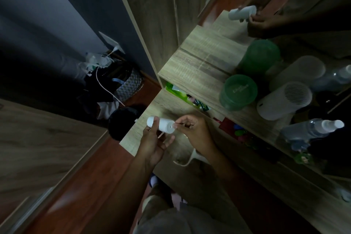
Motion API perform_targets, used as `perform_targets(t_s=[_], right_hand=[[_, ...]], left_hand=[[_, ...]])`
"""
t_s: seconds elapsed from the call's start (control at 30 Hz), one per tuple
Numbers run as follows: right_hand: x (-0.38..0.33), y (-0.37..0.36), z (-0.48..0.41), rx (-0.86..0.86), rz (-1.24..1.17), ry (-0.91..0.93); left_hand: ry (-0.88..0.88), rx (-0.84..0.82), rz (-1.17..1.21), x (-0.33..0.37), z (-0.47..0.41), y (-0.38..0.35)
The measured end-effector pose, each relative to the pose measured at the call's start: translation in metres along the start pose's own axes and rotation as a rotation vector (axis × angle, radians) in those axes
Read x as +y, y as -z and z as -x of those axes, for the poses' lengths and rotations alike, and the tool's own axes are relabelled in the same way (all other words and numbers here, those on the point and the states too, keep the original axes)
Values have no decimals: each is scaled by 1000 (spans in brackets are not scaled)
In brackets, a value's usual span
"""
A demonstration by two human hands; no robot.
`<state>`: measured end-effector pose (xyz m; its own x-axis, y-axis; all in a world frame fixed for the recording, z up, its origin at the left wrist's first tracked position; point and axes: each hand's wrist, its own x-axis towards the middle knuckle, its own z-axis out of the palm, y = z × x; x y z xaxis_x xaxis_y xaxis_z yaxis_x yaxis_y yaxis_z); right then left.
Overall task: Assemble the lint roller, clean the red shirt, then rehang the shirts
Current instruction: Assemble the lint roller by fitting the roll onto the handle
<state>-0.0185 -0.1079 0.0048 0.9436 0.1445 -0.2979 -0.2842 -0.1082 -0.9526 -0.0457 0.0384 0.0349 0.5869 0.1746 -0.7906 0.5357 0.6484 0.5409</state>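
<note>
Above wooden shelf [190, 176], left hand [153, 144] grips white cylindrical lint roll [161, 124] lying near-horizontal, holed end toward right hand [191, 131] pinching thin rod [176, 123].

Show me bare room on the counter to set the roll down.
Free: the wood left of the green tub, running up to the mirror. Crowded: right of the tub, with the white vented device and the spray bottle.
</note>
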Motion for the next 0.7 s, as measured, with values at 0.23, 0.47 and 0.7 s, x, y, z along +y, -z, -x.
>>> perform_targets(t_s=[0.23, 0.47, 0.7], right_hand=[[5, 0, -1, -14, 50, -5], [46, 9, 2, 81, 297, -80], [99, 20, 25, 26, 870, -238]], left_hand=[[-11, 3, 79, 5, 1, 0], [-136, -21, 38, 14, 5, -4], [-185, -22, -83, 20, 6, 4]])
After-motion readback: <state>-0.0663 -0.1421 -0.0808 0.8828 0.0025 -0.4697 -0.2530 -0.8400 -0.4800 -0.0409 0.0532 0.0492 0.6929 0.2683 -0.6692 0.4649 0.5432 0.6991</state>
